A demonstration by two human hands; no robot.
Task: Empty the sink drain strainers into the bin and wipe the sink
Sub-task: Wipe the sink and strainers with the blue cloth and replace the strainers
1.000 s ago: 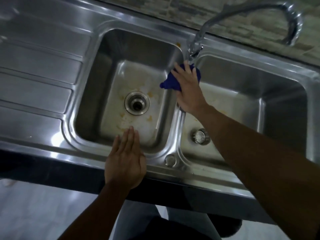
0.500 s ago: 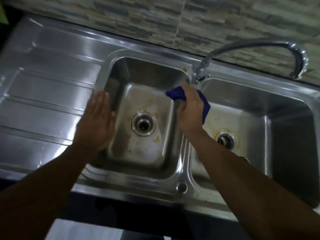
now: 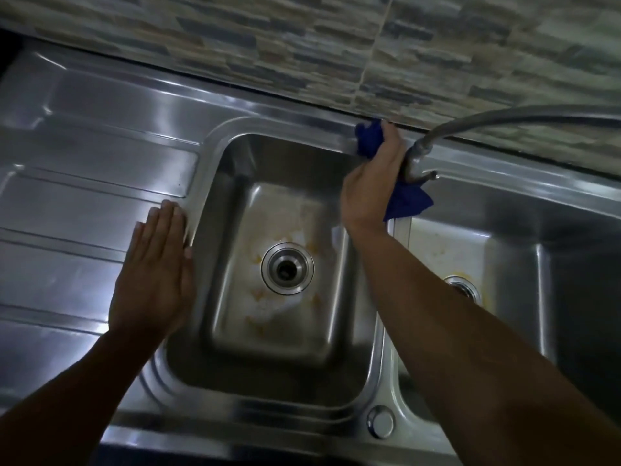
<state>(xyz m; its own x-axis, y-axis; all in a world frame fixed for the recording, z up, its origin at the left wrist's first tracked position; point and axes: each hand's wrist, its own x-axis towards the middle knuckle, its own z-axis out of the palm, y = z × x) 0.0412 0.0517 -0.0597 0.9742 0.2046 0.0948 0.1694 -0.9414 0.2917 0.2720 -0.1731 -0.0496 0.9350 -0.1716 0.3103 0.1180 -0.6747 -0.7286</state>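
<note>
Left hand: flat, palm down, fingers straight and close together, holding nothing. It lies on the draining board, just beside the left edge of the left basin, fingertips pointing toward the wall. The forearm comes in from the bottom left corner.

Right hand: fingers curled round a blue cloth, back of the hand toward me. I read it as a firm grip. One bunch of cloth sticks out past the fingers at the top and another hangs below the palm. The hand is at the sink's back rim, at the far right corner of the left basin, right next to the foot of the tap. The right forearm stretches in from the bottom right, crossing above the divider between the basins.

Left drain sits in the middle of the left basin floor, with yellowish stains round it. Right drain is half hidden by my forearm in the right basin. I can't tell whether either strainer is in place. A round metal cap sits on the front rim.
</note>
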